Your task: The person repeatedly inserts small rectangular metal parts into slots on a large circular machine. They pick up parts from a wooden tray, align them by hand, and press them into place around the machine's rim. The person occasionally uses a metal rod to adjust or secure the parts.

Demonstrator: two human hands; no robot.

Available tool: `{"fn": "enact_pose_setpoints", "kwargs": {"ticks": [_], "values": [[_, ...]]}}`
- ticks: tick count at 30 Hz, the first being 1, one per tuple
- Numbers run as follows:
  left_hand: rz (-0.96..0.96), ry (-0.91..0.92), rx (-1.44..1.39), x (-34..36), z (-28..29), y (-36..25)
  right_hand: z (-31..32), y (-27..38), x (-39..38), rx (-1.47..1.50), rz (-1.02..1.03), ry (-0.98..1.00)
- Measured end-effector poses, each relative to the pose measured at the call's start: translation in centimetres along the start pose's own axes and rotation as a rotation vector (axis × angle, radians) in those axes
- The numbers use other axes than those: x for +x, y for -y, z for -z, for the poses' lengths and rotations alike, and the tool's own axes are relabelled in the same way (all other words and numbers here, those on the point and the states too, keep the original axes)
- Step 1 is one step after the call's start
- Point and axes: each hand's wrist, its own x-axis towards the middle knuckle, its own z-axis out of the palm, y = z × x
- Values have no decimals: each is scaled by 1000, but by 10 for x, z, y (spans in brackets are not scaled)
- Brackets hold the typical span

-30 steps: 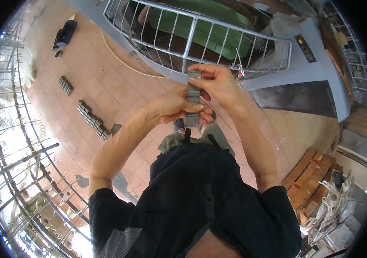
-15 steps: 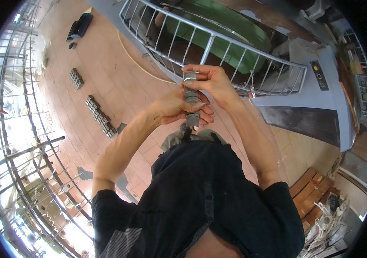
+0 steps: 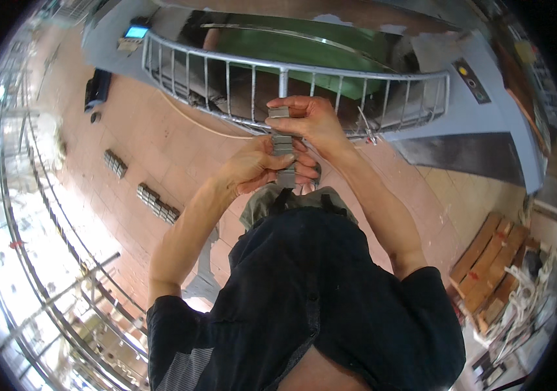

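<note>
A short column of grey metal blocks stands out in front of my waist, held in both hands. My left hand wraps round its lower part, the thumb lying across the front. Higher up, my right hand pinches the top block between thumb and index finger, while its other fingers curl behind the column. The blocks look flat-sided and stacked end to end; their exact kind cannot be made out. Fingers hide parts of the column's sides.
A metal railing curves across a grey machine with a green inside. On the tiled floor to the left lie a row of similar blocks and a smaller group. Wire racks stand at far left, a wooden pallet at right.
My view has turned, so the railing and floor blocks have shifted. Both hands keep their hold on the column, whose top block now appears tilted differently to the light.
</note>
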Motion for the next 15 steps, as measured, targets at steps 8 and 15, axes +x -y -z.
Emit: {"fn": "enact_pose_setpoints", "kwargs": {"ticks": [8,15], "values": [[-244,-128,-172,10,21,-28,142,-152,-8,-187,549,-998],[-414,19,-478,11,49,-52,246,-305,1,-1050,298,-1095]]}}
